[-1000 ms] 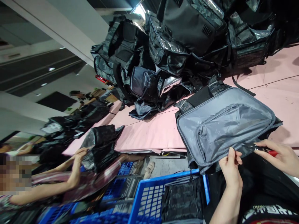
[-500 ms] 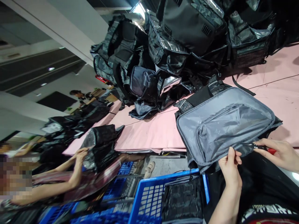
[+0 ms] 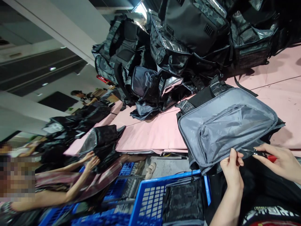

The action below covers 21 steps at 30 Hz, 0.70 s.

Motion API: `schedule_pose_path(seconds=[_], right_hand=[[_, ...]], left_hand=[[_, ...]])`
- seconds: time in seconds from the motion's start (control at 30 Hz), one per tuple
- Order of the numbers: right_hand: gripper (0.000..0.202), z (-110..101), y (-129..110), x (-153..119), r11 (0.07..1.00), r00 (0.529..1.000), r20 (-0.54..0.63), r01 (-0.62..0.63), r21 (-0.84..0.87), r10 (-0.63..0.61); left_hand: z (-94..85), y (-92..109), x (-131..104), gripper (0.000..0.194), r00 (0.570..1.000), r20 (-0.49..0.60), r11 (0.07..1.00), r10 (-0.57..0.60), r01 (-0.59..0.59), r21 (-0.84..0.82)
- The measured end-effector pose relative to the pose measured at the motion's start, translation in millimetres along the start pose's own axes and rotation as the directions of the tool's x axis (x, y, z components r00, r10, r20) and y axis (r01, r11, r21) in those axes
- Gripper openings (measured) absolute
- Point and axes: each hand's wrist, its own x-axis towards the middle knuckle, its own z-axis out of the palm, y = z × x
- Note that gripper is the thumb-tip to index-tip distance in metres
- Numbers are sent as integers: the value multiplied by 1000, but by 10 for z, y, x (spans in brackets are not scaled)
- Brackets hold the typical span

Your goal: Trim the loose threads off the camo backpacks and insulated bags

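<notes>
On the near edge of the table lies a dark backpack (image 3: 218, 131), its grey lining panel facing up with a gathered pocket. My left hand (image 3: 232, 169) pinches the lower edge of that panel between thumb and fingers. Just to the right, my right hand (image 3: 279, 158) is closed around scissors (image 3: 271, 157) with a red handle. Their dark pivot shows in front of the fingers, and the thin blades point left along the bag's edge, close to my left fingertips. Whether the blades touch the fabric, I cannot tell.
Black camouflage bags (image 3: 188, 40) are heaped at the back of the pink-covered table (image 3: 150, 131). Below the near edge stands a blue plastic basket (image 3: 150, 201) with a dark bag inside. At the left, a co-worker's hands (image 3: 90, 161) are beside another bag (image 3: 105, 141).
My right hand and the scissors have shifted slightly left and down along the bag's edge. My left hand keeps its pinch. The co-worker's hands have moved right and down.
</notes>
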Motion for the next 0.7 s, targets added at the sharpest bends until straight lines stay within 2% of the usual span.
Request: schedule_pose_path(seconds=[0.17,0.27,0.37,0.43,0.53,0.63,0.7], right_hand=[[14,36,19,-14,981,991,-35,124,-151,-131],[14,50,15,-29,987,992,-36,113,-116,-118],[13,30,-23,-62,999,1000,-4,-27,24,27],[12,6,-31,-91,981,989,14,-149,125,149],[17,-13,24,-113,919,952,-45,-280,279,304],[27,0,120,-57,819,905,-94,-328,470,416],[38,30,160,22,759,867,-119,-349,550,485]], left_hand=[[-24,-44,6,57,1000,9,1000,4,-4,14],[-36,-35,15,57,1000,24,1000,6,-7,24],[-46,63,75,57,999,38,1000,21,-21,10],[-61,182,158,57,999,15,999,48,-48,-13],[-126,389,323,60,990,-96,991,102,-110,-75],[-252,542,465,63,970,-206,981,127,-154,-120],[-352,579,515,64,964,-231,979,131,-162,-122]])
